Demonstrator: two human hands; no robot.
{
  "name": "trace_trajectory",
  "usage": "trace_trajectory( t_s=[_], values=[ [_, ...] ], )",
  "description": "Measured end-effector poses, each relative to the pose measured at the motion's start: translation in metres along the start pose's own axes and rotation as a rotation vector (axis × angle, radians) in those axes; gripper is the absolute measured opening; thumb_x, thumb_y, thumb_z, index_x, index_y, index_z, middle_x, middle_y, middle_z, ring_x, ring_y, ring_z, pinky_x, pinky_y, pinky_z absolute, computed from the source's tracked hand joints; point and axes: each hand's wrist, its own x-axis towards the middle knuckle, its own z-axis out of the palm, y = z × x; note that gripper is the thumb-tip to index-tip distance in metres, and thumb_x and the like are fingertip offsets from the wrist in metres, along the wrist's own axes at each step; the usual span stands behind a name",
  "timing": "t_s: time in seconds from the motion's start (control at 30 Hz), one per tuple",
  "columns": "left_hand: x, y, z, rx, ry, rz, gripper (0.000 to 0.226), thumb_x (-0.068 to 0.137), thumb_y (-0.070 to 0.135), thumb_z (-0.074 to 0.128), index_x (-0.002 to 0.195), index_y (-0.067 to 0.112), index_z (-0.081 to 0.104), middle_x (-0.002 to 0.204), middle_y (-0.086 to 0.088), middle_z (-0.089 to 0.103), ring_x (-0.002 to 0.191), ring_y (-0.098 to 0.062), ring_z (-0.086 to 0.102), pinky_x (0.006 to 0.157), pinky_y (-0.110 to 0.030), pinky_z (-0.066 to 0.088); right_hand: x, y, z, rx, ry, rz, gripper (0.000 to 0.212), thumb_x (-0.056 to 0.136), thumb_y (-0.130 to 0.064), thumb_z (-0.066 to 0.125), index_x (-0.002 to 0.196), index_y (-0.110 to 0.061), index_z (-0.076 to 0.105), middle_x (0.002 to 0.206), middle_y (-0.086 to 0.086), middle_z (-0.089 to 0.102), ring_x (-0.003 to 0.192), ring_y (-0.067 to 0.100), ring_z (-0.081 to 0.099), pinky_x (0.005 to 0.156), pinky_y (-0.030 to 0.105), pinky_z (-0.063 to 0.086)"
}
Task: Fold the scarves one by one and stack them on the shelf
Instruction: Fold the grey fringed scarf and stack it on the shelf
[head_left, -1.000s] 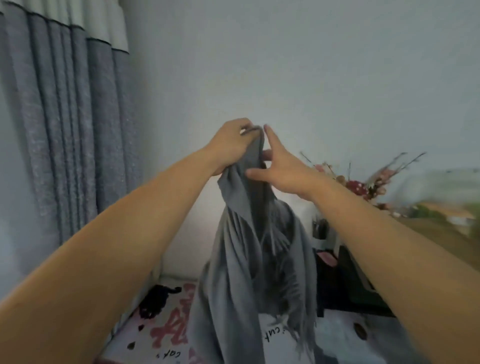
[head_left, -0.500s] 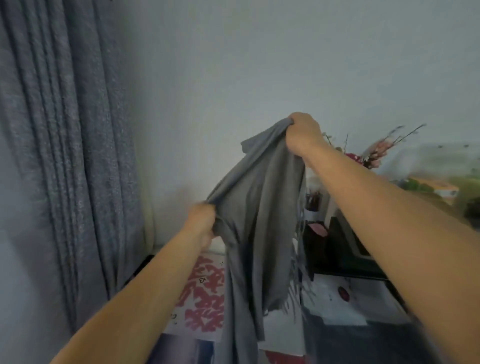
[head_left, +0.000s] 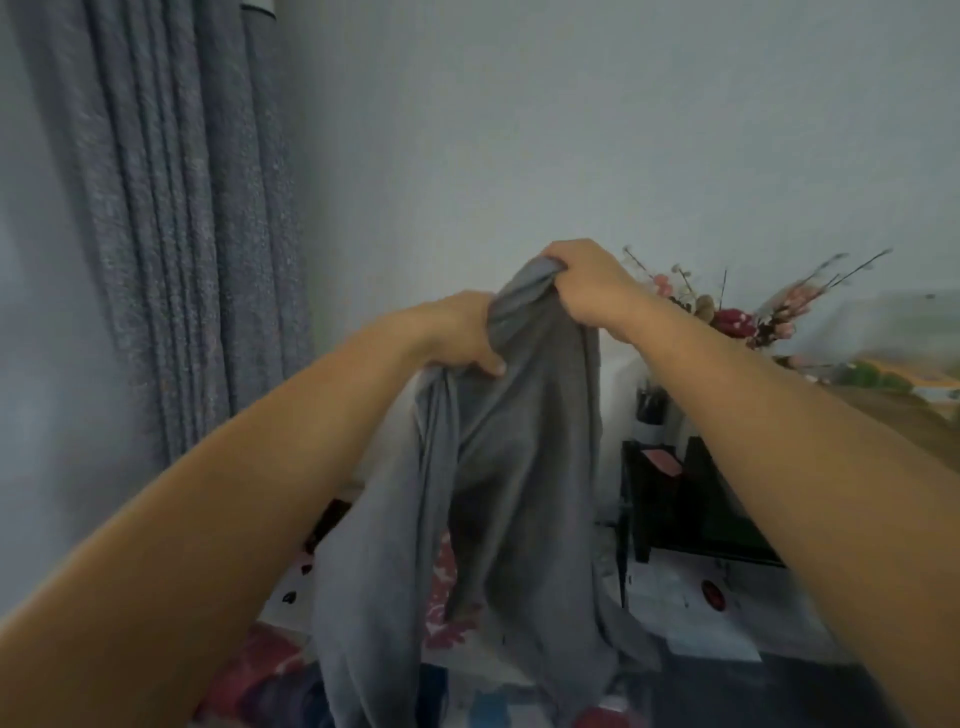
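Open air above and behind both raised hands, bare wall (head_left: 571, 130) beyond them. Left side closed off by the grey curtain (head_left: 171, 234) hanging full height. Grey scarf (head_left: 509, 467) hangs from left hand (head_left: 457, 338) and right hand (head_left: 587, 291), filling the middle and hiding what's below. To the right, a flower arrangement (head_left: 737, 317) pokes stems up near the right hand; under it a black rack (head_left: 691, 509) blocks low passage. Patterned surface (head_left: 691, 608) beneath, cluttered with small dark items.

Curtain (head_left: 171, 234) left, flowers (head_left: 737, 317) right
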Motion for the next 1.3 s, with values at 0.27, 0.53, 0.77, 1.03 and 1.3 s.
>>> trace_trajectory(
  t_s=[0.27, 0.53, 0.77, 1.03, 1.3],
  values=[
    [-0.061, -0.101, 0.127, -0.108, 0.264, -0.4, 0.026, 0.082, -0.002, 0.049, 0.094, 0.017, 0.062, 0.095, -0.01, 0.068, 0.091, -0.032, 0.065, 0.079, -0.039, 0.056, -0.027, 0.054, 0.02, -0.176, 0.061, 0.263, 0.032, 0.097, 0.0, 0.038, 0.117, -0.008, 0.063, 0.125, 0.018, 0.062, 0.114, 0.037, 0.059, 0.091, 0.04, 0.048],
    [-0.052, -0.075, 0.036, -0.476, 0.229, -0.211, 0.024, 0.092, 0.038, 0.071, 0.1, 0.015, 0.074, 0.093, -0.002, 0.074, 0.086, -0.017, 0.071, 0.077, -0.026, 0.059, -0.028, 0.072, -0.01, 0.063, 0.265, 0.313, 0.032, 0.095, -0.016, 0.058, 0.126, -0.011, 0.058, 0.127, 0.011, 0.062, 0.117, 0.03, 0.057, 0.089, 0.032, 0.043],
    [0.001, -0.001, -0.036, -0.006, 0.401, 0.088, 0.003, 0.087, 0.012, 0.065, 0.089, 0.014, 0.065, 0.093, -0.007, 0.066, 0.087, -0.018, 0.063, 0.073, -0.029, 0.047, -0.013, 0.021, 0.028, 0.15, -0.017, 0.038, 0.023, 0.088, -0.018, 0.065, 0.111, -0.018, 0.066, 0.113, 0.011, 0.071, 0.107, 0.03, 0.066, 0.085, 0.033, 0.051],
    [-0.054, -0.194, 0.035, 0.459, 0.265, -0.718, 0.03, 0.091, 0.008, 0.053, 0.12, 0.004, 0.063, 0.121, -0.022, 0.063, 0.11, -0.043, 0.063, 0.09, -0.049, 0.054, -0.012, 0.079, 0.022, 0.015, 0.328, 0.57, 0.039, 0.097, -0.006, 0.048, 0.136, -0.008, 0.052, 0.135, 0.018, 0.057, 0.123, 0.037, 0.056, 0.098, 0.042, 0.047],
    [0.078, -0.17, -0.149, 0.009, 0.945, -0.32, 0.031, 0.089, 0.008, 0.051, 0.115, -0.003, 0.065, 0.12, -0.029, 0.064, 0.114, -0.044, 0.061, 0.095, -0.048, 0.051, 0.038, 0.073, -0.015, 0.026, 0.71, 0.622, 0.033, 0.094, -0.004, 0.047, 0.127, -0.005, 0.051, 0.128, 0.022, 0.058, 0.118, 0.04, 0.055, 0.097, 0.042, 0.043]
  ],
)
